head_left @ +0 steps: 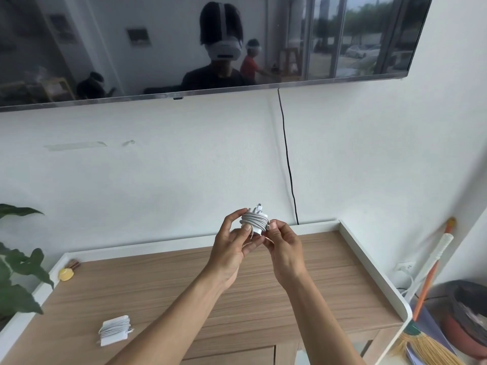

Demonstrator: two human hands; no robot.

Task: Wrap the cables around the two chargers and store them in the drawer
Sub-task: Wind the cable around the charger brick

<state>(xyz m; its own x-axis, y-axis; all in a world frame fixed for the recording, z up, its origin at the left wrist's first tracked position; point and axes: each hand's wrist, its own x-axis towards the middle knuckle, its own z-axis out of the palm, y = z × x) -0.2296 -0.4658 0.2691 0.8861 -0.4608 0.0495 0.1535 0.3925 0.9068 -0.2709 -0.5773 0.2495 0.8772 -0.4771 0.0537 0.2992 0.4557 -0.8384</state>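
Raised above the wooden cabinet top [184, 280], a white charger [257, 219] has its grey cable coiled tightly around it. My left hand [233, 243] grips it from the left, thumb pressed on the coils. My right hand [283, 246] pinches the cable's end at the charger's right side. A second white charger [114, 330], also wound in its cable, lies flat near the cabinet's front left. Drawer fronts [237, 355] show just below the front edge, shut.
A white raised rim [369, 262] borders the cabinet's back and sides. A yellow object [66, 274] sits at the back left corner, plant leaves [18, 280] hang over the left. A broom [427, 291] and bin stand at the right. A black cable [288, 164] runs down the wall under the TV.
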